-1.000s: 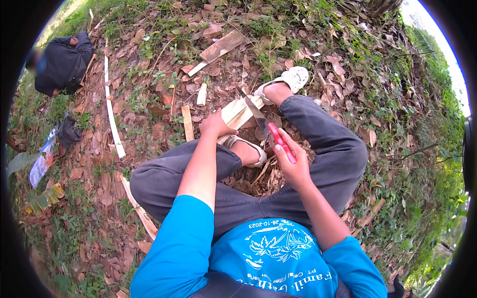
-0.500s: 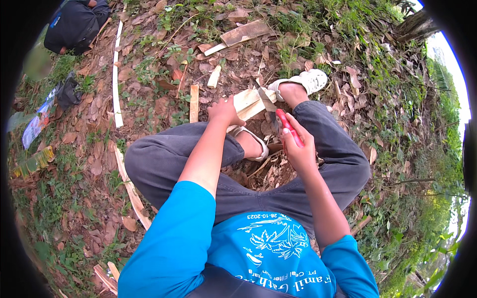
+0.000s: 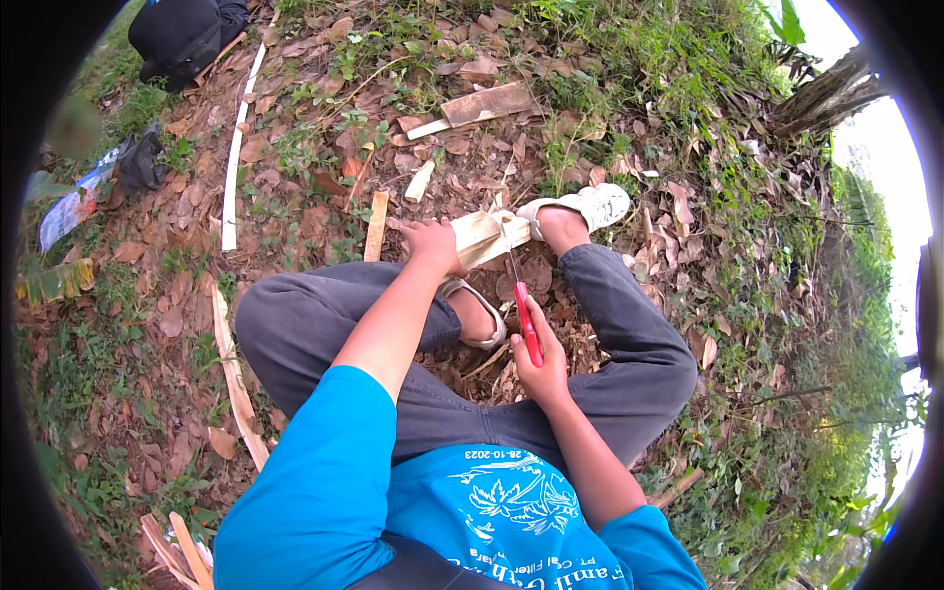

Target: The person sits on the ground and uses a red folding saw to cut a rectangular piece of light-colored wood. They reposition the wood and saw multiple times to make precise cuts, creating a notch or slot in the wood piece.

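Pale wood point(image 3: 476, 241) spans the space over the leaf-littered ground point(image 3: 678, 280) between our left hand point(image 3: 430, 244), clamped on its left end, and our right shoe point(image 3: 602, 205), where the other end seems braced. Our right hand point(image 3: 543, 362) is closed round the red handle point(image 3: 523, 307), and the blade point(image 3: 515, 264) crosses the wood near that braced end. To work it cleanly, we should press the piece firmly into its support, use short, controlled strokes, and leave our left hand and right shoe well outside the blade's path.
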### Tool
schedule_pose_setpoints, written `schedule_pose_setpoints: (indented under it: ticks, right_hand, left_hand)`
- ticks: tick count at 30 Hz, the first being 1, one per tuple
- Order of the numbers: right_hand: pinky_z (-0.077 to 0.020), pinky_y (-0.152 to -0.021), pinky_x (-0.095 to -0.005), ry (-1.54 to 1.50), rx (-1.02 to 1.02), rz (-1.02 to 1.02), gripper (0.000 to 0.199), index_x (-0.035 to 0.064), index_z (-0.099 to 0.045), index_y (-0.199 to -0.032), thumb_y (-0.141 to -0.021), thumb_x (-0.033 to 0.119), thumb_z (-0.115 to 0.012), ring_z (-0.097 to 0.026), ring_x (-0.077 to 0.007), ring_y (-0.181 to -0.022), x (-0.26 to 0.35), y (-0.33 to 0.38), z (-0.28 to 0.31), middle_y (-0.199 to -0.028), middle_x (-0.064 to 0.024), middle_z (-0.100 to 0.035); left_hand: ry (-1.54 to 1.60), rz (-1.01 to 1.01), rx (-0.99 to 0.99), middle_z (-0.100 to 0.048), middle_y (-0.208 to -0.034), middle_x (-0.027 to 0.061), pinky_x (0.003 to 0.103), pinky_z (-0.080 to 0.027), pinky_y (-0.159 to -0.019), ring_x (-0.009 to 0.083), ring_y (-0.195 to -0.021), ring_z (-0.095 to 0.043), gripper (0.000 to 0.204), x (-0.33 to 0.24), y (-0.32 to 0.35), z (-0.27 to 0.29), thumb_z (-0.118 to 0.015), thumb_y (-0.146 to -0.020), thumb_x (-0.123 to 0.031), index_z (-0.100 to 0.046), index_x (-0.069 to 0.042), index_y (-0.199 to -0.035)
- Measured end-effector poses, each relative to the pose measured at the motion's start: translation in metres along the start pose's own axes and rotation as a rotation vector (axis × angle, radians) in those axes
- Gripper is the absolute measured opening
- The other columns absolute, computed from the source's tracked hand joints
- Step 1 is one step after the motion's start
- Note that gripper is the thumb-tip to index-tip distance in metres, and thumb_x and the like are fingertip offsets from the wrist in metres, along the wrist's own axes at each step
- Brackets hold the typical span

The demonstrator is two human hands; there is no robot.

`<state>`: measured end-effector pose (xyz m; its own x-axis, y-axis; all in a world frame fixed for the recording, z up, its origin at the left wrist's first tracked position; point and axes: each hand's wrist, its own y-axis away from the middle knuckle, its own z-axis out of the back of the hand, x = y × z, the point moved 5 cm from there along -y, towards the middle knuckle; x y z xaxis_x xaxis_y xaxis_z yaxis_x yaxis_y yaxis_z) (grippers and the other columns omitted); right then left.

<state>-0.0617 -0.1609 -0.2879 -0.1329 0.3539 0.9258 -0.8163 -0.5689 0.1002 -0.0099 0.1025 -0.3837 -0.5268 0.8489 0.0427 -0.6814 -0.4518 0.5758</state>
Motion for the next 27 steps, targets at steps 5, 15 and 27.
schedule_pose_setpoints:
  ticks: [5,15,27]
  right_hand:
    - [-0.0399,-0.111,-0.0338,-0.036,-0.038,-0.047,0.061,0.0004,-0.044,-0.153,-0.095,0.007,-0.062,-0.055,-0.0231,-0.133,0.017,-0.020,0.012,-0.144,-0.0196,-0.058]
    - [-0.0507,-0.080,-0.0261,-0.104,-0.018,-0.238,0.057,0.0051,-0.050,-0.151,-0.095,0.008,-0.062,-0.061,-0.0091,-0.089,0.054,0.012,0.065,-0.114,-0.0063,-0.067]
    - [-0.0493,-0.074,-0.0226,-0.192,-0.148,-0.147,0.049,0.0008,-0.056,-0.145,-0.097,0.008,-0.060,-0.058,-0.0058,-0.083,0.017,-0.051,0.041,-0.107,-0.0045,-0.068]
  left_hand:
    - [0.112,-0.054,-0.013,-0.052,-0.147,0.0153,0.057,-0.044,-0.108,0.0370,-0.133,-0.054,0.128,-0.002,0.005,0.000,-0.093,-0.057,-0.057,-0.029,-0.014,-0.159]
    - [0.149,-0.068,-0.005,-0.050,-0.148,0.0163,0.052,-0.043,-0.109,0.0363,-0.134,-0.052,0.126,0.003,0.004,-0.001,-0.093,-0.059,-0.056,-0.029,-0.015,-0.160]
    - [0.134,-0.048,-0.014,-0.051,-0.146,0.0168,0.052,-0.043,-0.106,0.0379,-0.133,-0.052,0.125,-0.003,0.005,-0.002,-0.093,-0.061,-0.053,-0.029,-0.015,-0.160]
